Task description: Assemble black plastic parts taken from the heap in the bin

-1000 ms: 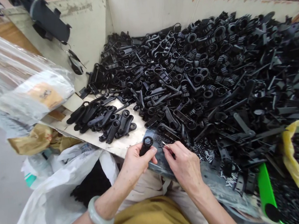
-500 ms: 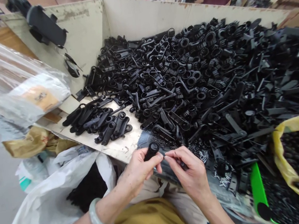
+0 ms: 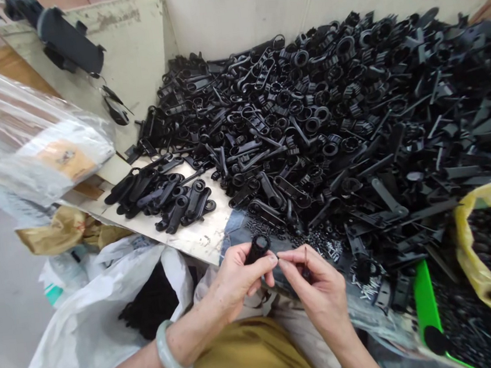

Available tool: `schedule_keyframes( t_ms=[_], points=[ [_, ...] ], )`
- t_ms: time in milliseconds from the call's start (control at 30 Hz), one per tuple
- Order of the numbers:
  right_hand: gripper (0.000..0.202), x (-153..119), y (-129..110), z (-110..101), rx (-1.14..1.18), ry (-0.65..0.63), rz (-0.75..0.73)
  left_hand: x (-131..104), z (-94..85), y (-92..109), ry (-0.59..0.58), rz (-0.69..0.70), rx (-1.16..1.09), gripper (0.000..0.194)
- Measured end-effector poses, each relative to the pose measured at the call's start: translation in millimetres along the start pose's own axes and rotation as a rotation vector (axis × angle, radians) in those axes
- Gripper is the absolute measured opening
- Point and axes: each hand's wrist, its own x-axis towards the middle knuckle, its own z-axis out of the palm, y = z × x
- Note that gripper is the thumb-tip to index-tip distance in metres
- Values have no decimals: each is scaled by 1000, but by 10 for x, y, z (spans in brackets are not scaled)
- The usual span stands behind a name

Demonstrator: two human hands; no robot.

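Note:
My left hand (image 3: 240, 278), with a pale bangle on its wrist, is closed around a black part (image 3: 258, 247) that has a round end facing up. Close on its right, my right hand (image 3: 317, 279) is pinched, its thumb and index fingertips almost touching my left thumb. Something small and dark shows between the curled fingers of my right hand; what it is cannot be made out. Several finished-looking black arms (image 3: 177, 206) lie together on the pale board beyond my left hand. Tiny black pieces and silver screws (image 3: 334, 251) lie just past my right hand.
A large heap of black plastic parts (image 3: 273, 116) fills the walled bin. A white sack (image 3: 82, 347) stands at lower left, a yellow-rimmed bag (image 3: 468, 242) at right, beside a green strip (image 3: 427, 299). Clear plastic bags (image 3: 44, 146) lie at left.
Both hands appear slightly further right in the view, still close together. The round end of the black part is turned more towards the camera. The camera view has shifted a little.

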Motion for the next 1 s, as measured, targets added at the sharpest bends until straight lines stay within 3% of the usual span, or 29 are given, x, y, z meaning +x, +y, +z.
schedule_keyframes(
  t_ms=[200,400,667,900,1000],
  points=[
    [9,-52,44,-67,81,38,111,13,117,13,-11,-28,-83,25],
    [15,-31,-22,-168,-79,6,-72,-10,190,6,21,-144,-223,30],
    [12,-34,-25,-202,-252,-32,-241,-35,184,-65,6,-147,-226,27],
    [11,-28,3,-233,-307,-138,-263,-36,109,-142,-29,-161,-246,22],
    [7,-42,44,-240,-277,-121,-195,-84,80,-117,-114,-184,-237,18]
  ],
)
